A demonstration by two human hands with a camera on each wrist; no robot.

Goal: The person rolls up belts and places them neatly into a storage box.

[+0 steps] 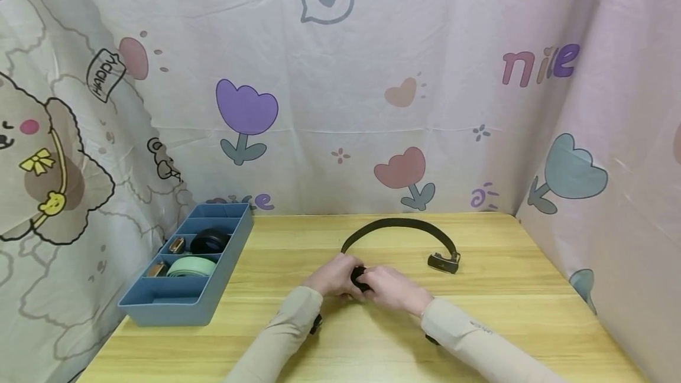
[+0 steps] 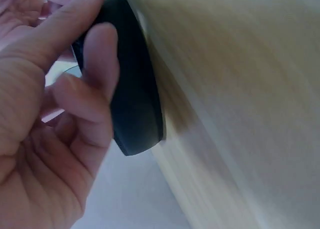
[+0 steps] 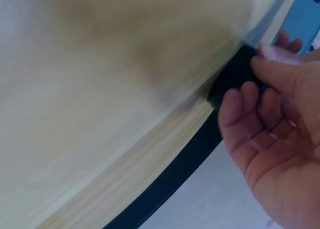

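A black belt stands on edge on the wooden table, its strap (image 1: 396,222) arching away and ending at a dark metal buckle (image 1: 444,262) on the right. The belt's near end is wound into a small coil (image 1: 359,278) between both hands. My left hand (image 1: 334,276) holds the coil from the left; in the left wrist view its fingers bend against the black band (image 2: 132,89). From the right, my right hand (image 1: 396,289) pinches the coil, and the right wrist view shows thumb and fingers on it (image 3: 232,81). The coil's inner turns are hidden by fingers.
A blue-grey divided tray (image 1: 204,303) stands at the table's left. Its compartments hold a black rolled belt (image 1: 210,241), a pale green rolled belt (image 1: 191,266) and gold-coloured buckles beside them. A printed curtain (image 1: 330,75) hangs behind the table and along both sides.
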